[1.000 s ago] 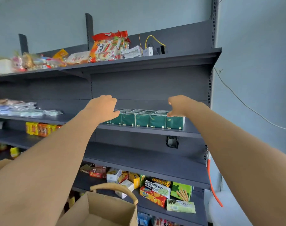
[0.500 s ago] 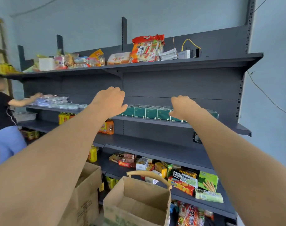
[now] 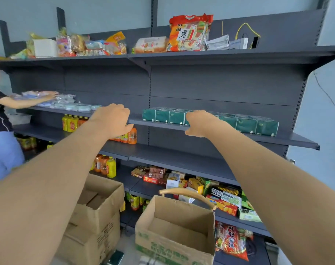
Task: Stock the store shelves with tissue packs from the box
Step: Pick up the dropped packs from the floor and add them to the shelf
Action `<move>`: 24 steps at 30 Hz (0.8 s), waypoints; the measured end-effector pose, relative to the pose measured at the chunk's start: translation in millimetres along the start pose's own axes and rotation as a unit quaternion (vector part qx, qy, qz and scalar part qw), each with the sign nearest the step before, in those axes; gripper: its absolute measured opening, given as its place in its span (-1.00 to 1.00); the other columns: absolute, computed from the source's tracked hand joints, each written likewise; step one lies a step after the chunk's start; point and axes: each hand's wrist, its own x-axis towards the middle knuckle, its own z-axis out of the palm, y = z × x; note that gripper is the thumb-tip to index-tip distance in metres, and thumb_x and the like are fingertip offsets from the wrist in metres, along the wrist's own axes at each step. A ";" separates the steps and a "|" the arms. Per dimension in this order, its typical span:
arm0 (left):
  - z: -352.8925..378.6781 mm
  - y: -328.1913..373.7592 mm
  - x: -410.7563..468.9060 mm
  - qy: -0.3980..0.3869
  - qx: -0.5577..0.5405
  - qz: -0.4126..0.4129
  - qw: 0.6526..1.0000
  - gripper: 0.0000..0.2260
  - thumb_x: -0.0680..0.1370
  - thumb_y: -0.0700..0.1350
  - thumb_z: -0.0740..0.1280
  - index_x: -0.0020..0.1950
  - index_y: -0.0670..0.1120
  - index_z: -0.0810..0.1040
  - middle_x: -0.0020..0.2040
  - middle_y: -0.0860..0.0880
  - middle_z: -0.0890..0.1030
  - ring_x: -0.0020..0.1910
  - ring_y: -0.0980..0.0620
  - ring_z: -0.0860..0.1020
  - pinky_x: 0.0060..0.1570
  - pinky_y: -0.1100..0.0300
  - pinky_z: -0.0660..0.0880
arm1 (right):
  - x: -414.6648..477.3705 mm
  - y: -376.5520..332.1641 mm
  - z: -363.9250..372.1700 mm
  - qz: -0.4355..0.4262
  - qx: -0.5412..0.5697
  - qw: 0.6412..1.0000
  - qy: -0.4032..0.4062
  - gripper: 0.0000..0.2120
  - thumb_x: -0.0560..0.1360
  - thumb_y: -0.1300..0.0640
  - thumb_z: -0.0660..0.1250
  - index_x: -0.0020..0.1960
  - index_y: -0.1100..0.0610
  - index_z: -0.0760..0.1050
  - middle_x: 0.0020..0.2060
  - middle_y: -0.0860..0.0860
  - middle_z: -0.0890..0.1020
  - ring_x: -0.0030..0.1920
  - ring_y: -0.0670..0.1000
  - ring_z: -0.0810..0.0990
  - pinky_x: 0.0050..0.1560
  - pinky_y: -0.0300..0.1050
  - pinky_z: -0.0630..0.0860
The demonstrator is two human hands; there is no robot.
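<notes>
A row of dark green tissue packs [image 3: 247, 122] lines the front of a grey shelf [image 3: 300, 141] at chest height. My right hand [image 3: 200, 122] hangs in front of the row's middle, fingers loosely curled, holding nothing. My left hand [image 3: 113, 120] hovers left of the packs, in front of the shelf edge, fingers relaxed and empty. Below my arms stands an open cardboard box [image 3: 174, 243] with green print; its inside looks bare.
A second open carton [image 3: 97, 211] stands left of the box. Bottled drinks [image 3: 129, 135] and snack boxes [image 3: 195, 185] fill the lower shelves, snack bags [image 3: 189, 33] the top one. Another person [image 3: 2, 119] reaches onto the shelf at far left.
Both my hands have drawn back from the tissue row and hang lower. The view has pulled away and swung left, bringing the cartons and the other person into sight.
</notes>
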 end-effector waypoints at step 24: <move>315.0 -169.6 159.6 -0.073 -0.087 0.133 0.985 -0.62 0.60 0.10 0.17 0.26 -0.14 0.42 0.18 -0.11 0.48 0.17 -0.09 0.46 -0.01 0.02 0.48 | 275.4 -148.4 189.9 0.129 0.117 0.975 -0.140 -0.52 0.53 -0.02 0.30 0.33 0.23 0.35 0.24 0.15 0.49 0.22 0.18 0.45 0.17 0.01 0.45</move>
